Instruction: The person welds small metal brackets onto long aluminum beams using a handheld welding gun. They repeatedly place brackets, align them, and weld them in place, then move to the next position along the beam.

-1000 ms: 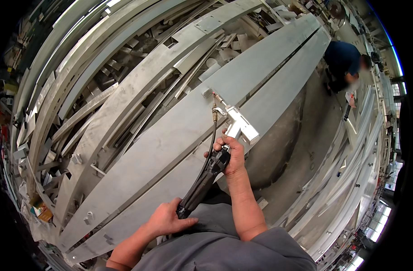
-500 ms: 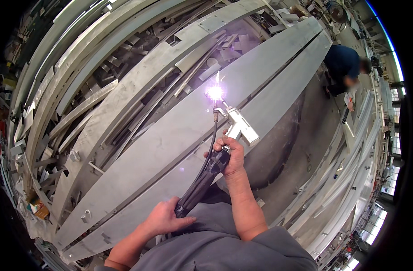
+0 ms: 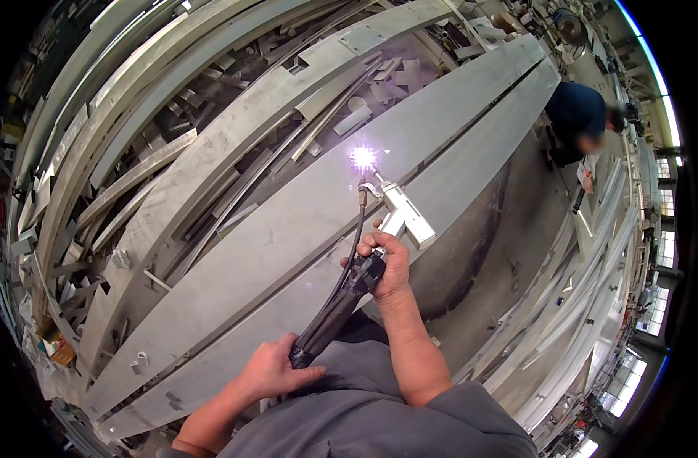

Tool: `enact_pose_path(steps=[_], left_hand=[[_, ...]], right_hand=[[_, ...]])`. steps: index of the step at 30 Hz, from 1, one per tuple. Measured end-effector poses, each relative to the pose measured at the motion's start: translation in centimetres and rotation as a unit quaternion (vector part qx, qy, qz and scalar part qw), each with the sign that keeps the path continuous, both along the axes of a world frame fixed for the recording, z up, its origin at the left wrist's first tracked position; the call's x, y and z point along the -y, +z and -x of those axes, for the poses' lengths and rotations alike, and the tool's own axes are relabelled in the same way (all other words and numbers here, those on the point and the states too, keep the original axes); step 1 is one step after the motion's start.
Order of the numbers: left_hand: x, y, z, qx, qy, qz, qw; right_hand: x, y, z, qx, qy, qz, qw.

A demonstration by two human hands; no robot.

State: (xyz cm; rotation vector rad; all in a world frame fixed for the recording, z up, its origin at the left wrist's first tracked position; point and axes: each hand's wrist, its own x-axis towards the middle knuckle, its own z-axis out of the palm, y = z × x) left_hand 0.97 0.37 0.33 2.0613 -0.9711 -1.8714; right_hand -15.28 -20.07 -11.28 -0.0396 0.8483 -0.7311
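Observation:
My right hand (image 3: 385, 258) grips the black handle of a welding torch (image 3: 362, 233) whose thin neck reaches up to a long grey steel beam (image 3: 288, 229). A bright white arc (image 3: 362, 158) burns at the torch tip, beside a small pale metal bracket (image 3: 405, 215) lying on the beam. My left hand (image 3: 276, 369) holds the thick black hose (image 3: 330, 317) lower down, near my grey-clad body. A second long beam (image 3: 471, 164) runs parallel on the right, a narrow gap between the two.
Stacks of long steel plates and small offcuts (image 3: 212, 130) fill the area left of and behind the beams. Another person in dark blue (image 3: 578, 114) crouches at the far right. More long profiles (image 3: 585, 305) line the right side near windows.
The arc was not lit a second ago; it struck half a second ago and still burns. My hands and the torch have scarcely moved.

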Motion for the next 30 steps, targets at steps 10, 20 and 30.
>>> enact_pose_path(steps=[10, 20, 30], left_hand=[[-0.2, 0.2, 0.0, -0.001, 0.014, -0.009, 1.000], [-0.5, 1.0, 0.7, 0.030, 0.015, -0.016, 0.999], [-6.5, 1.3, 0.5, 0.088, 0.207, 0.143, 0.964]], right_hand=[[-0.2, 0.1, 0.0, 0.012, -0.001, -0.022, 1.000], [-0.2, 0.5, 0.1, 0.008, 0.015, -0.023, 1.000], [-2.8, 4.8, -0.5, 0.095, 0.040, 0.124, 0.987]])
